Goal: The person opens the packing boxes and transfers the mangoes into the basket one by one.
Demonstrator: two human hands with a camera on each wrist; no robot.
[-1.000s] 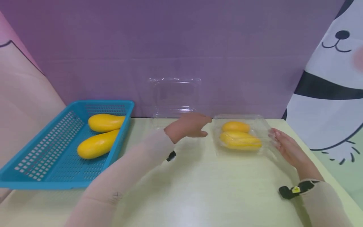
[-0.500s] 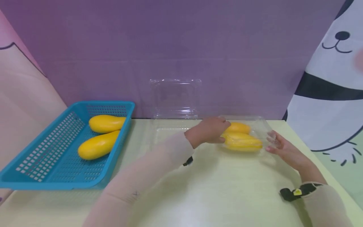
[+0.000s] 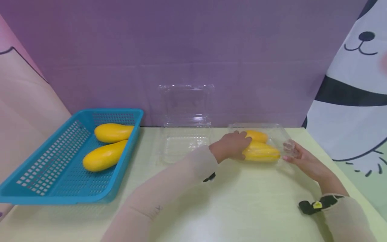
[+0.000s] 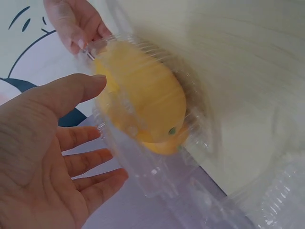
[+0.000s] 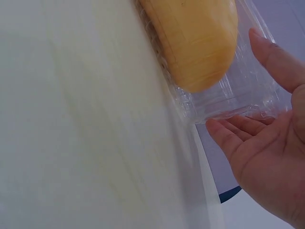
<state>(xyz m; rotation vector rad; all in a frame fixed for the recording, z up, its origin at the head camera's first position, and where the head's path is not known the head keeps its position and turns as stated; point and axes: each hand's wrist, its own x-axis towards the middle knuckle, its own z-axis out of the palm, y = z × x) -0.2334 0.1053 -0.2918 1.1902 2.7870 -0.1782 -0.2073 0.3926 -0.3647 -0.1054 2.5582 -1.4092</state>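
A clear plastic clamshell box (image 3: 273, 130) sits at the back right of the table, two long yellow fruits (image 3: 261, 153) inside it. Plastic covers the fruit in the left wrist view, where one fruit (image 4: 143, 90) shows a small green stem end. My left hand (image 3: 232, 146) is at the box's left end, overlapping the fruit in the head view; its thumb and fingers are spread apart in the left wrist view. At the opposite end, my right hand (image 3: 308, 164) touches the box with nearly straight fingers (image 5: 228, 138), the thumb raised beside the plastic.
Left of the box stands another clear clamshell (image 3: 185, 144), its lid (image 3: 187, 104) upright against the purple backdrop. A blue perforated basket (image 3: 69, 198) occupies the table's left side, holding two more yellow fruits (image 3: 104, 156). The table's right edge runs beside my right arm.
My left hand has moved right from the gap between the clamshells to the filled box's left end. My right hand has stayed at the other end, its thumb shifting slightly.
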